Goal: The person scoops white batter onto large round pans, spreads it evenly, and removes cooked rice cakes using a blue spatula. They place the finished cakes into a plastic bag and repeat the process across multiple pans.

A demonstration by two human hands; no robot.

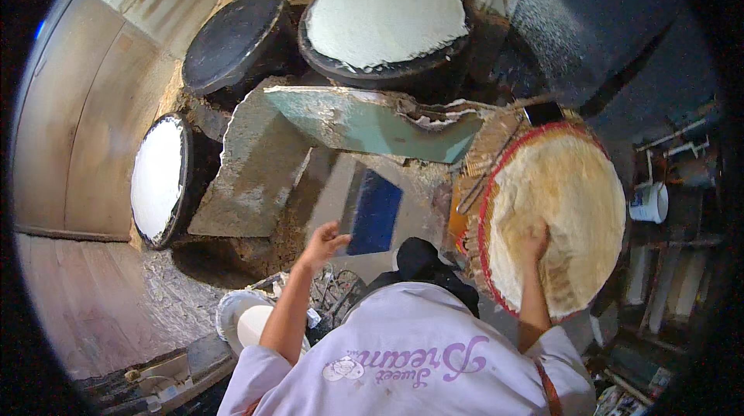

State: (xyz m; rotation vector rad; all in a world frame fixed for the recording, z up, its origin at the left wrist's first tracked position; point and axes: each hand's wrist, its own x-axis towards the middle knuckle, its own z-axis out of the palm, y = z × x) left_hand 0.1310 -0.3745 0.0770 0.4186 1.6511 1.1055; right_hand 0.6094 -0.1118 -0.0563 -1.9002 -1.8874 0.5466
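At the edge of a dark blue rectangular panel [376, 212], my left hand [326, 244] has its fingers closed on the near corner. The panel is tilted and slightly blurred. My right hand [536, 241] reaches into a wide round basket with a red rim [487, 206] on my right. A pale cream, floury mass [558, 183] fills this basket. The fingers of that hand are partly hidden in the mass, so whether they grasp any of it is unclear.
Two black round vessels hold white material [386, 17], [156, 180]; another black vessel [232, 44] stands between them. A worn green board [372, 119] and a grey board [250, 166] lie ahead. Metal tongs [488, 172] rest beside the basket. A white bucket [649, 203] is far right.
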